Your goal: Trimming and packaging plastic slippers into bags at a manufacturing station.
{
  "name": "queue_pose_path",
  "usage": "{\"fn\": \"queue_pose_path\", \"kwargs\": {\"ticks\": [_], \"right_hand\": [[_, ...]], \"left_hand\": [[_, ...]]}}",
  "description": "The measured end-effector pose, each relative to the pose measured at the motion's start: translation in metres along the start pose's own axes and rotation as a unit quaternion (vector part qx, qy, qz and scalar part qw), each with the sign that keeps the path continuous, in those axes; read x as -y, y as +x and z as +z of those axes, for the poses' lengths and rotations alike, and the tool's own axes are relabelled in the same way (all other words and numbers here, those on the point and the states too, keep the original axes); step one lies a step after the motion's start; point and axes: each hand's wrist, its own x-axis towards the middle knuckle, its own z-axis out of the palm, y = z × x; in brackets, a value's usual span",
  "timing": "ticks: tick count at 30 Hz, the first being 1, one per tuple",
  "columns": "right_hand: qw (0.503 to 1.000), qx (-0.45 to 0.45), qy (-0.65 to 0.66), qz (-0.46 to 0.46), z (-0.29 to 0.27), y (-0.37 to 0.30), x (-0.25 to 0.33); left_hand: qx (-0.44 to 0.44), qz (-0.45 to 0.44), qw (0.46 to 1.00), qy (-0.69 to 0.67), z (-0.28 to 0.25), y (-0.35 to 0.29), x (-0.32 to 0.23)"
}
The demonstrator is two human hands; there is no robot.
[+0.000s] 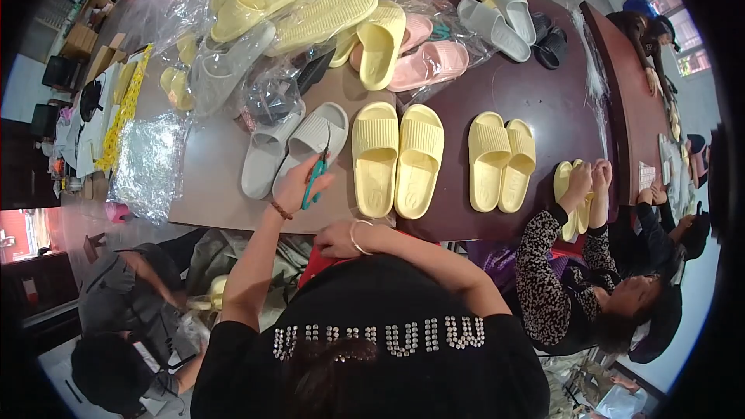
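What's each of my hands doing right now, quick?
Left hand: closed around teal-handled scissors.
Right hand: at the table edge, nothing visibly held; open or closed, I can't tell.

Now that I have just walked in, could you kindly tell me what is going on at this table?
The person's left hand holds teal-handled scissors over a pair of grey slippers on the table. The right hand rests by the table's near edge. Two pairs of yellow slippers stand to the right; beyond them, a co-worker's hands are at another yellow pair. More slippers, some in clear plastic, lie farther back.
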Motion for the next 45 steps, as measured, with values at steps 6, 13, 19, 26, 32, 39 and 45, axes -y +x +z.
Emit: {"fn": "queue_pose_path", "kwargs": {"ticks": [6, 13, 19, 26, 32, 39, 45], "right_hand": [[0.981, 0.138, -0.109, 0.086, -0.008, 0.032, 0.011], [0.961, 0.03, -0.124, 0.246, -0.022, 0.002, -0.043], [0.932, 0.017, -0.166, 0.323, -0.003, -0.007, -0.072], [0.854, -0.293, 0.048, 0.426, -0.042, -0.068, -0.087], [0.719, -0.529, -0.013, 0.45, -0.034, -0.083, -0.117], [0.678, -0.527, 0.043, 0.51, -0.048, -0.064, -0.138], [0.636, -0.596, 0.14, 0.471, -0.038, -0.107, -0.128]], "left_hand": [[-0.016, 0.006, 0.99, 0.143, 0.011, -0.002, 0.029], [-0.068, 0.013, 0.965, 0.252, -0.005, -0.001, 0.067], [-0.101, 0.043, 0.961, 0.255, -0.03, 0.007, 0.045], [-0.027, 0.019, 0.984, 0.173, 0.034, -0.003, 0.062], [-0.109, -0.01, 0.968, 0.228, 0.063, -0.015, 0.087], [-0.091, 0.0, 0.971, 0.222, 0.067, -0.016, 0.094], [-0.124, -0.015, 0.973, 0.195, 0.07, -0.019, 0.093]]}}
